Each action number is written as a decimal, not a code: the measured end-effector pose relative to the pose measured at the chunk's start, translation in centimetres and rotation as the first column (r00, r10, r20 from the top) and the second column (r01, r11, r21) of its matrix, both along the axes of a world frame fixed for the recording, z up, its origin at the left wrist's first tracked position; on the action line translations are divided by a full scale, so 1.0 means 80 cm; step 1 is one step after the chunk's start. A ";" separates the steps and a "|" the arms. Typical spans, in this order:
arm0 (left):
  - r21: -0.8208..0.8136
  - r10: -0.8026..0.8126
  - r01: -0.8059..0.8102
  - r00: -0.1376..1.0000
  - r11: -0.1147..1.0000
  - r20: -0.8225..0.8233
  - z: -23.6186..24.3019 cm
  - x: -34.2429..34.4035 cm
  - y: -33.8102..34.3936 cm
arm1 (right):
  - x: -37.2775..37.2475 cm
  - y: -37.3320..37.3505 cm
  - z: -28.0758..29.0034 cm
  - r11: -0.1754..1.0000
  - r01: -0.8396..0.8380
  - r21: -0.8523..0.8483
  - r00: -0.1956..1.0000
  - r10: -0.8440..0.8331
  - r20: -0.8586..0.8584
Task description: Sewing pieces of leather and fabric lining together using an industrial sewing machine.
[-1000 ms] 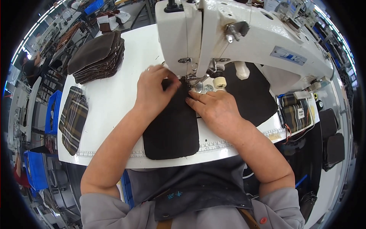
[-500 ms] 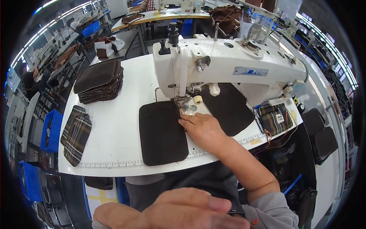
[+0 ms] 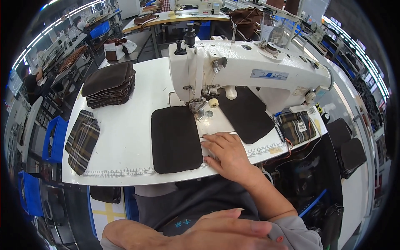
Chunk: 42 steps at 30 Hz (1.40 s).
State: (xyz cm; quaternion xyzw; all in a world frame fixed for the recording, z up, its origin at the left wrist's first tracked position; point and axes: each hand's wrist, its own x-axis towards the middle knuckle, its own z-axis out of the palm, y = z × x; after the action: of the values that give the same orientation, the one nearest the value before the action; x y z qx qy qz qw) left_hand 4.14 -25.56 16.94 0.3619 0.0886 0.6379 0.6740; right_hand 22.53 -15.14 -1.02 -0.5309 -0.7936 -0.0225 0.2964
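A dark brown panel with rounded corners lies flat on the white sewing table, its far right corner at the presser foot of the white sewing machine. Beside the panel's right edge rests my right hand, open, its fingers spread on the tabletop and the tips close to that edge. My left hand is raised near me, in front of my apron, with fingers stretched toward the right and nothing seen in it. Part of it is cut off by the lower border. Another dark panel lies under the machine arm.
A stack of dark panels stands at the far left of the table, with a plaid piece nearer me. Another plaid piece and wires lie at the right. A blue bin is left of the table.
My right hand has drawn back from beside the presser foot toward me, its fingers spreading. My left hand has shifted slightly right. The view has moved a little; the panel stays at the needle.
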 end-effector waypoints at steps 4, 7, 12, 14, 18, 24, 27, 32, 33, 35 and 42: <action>0.115 -0.114 0.110 0.993 0.987 0.021 -0.038 -0.031 0.050 | -0.002 -0.009 0.003 1.000 -0.016 -0.025 1.000 0.016 -0.027; 0.495 -0.086 0.160 0.982 0.854 -0.169 -0.084 -0.046 0.092 | -0.007 -0.011 0.001 1.000 -0.014 -0.018 0.999 0.014 -0.040; 0.684 0.559 0.375 0.397 0.625 -0.728 -0.143 -0.062 0.181 | -0.006 -0.019 -0.001 0.998 -0.055 -0.040 0.994 0.051 -0.097; 0.699 0.662 0.399 0.251 0.594 -0.706 -0.184 -0.057 0.188 | -0.006 -0.020 -0.002 0.995 -0.101 -0.006 0.985 0.099 -0.142; 0.738 0.703 0.326 0.241 0.591 -0.669 -0.221 -0.056 0.198 | -0.008 -0.026 -0.005 0.988 -0.146 -0.043 0.982 0.139 -0.130; 0.788 0.814 0.493 0.237 0.369 -0.530 -0.209 -0.054 0.210 | -0.006 -0.029 -0.016 0.991 -0.114 0.071 0.986 0.121 -0.112; 0.784 0.783 0.463 0.258 0.414 -0.566 -0.218 -0.057 0.211 | -0.007 -0.028 -0.012 0.987 -0.147 0.066 0.983 0.153 -0.101; 0.768 0.776 0.483 0.247 0.421 -0.581 -0.217 -0.056 0.210 | -0.008 -0.026 -0.014 0.981 -0.160 0.111 0.979 0.172 -0.112; 0.762 0.778 0.490 0.236 0.422 -0.583 -0.217 -0.056 0.209 | -0.007 -0.026 -0.014 0.981 -0.160 0.108 0.979 0.172 -0.113; 0.760 0.778 0.502 0.240 0.412 -0.581 -0.215 -0.056 0.211 | -0.006 -0.027 -0.014 0.982 -0.164 0.093 0.979 0.174 -0.110; 0.690 0.717 0.585 0.246 0.427 -0.652 -0.197 -0.059 0.212 | -0.004 -0.025 -0.014 0.983 -0.169 0.068 0.973 0.178 -0.147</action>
State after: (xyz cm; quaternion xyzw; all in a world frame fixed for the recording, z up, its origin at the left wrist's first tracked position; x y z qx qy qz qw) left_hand -0.61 -8.62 1.18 0.9547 0.1443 0.2358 0.1099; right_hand 22.23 -17.18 -2.17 -0.4514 -0.8110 0.0222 0.3716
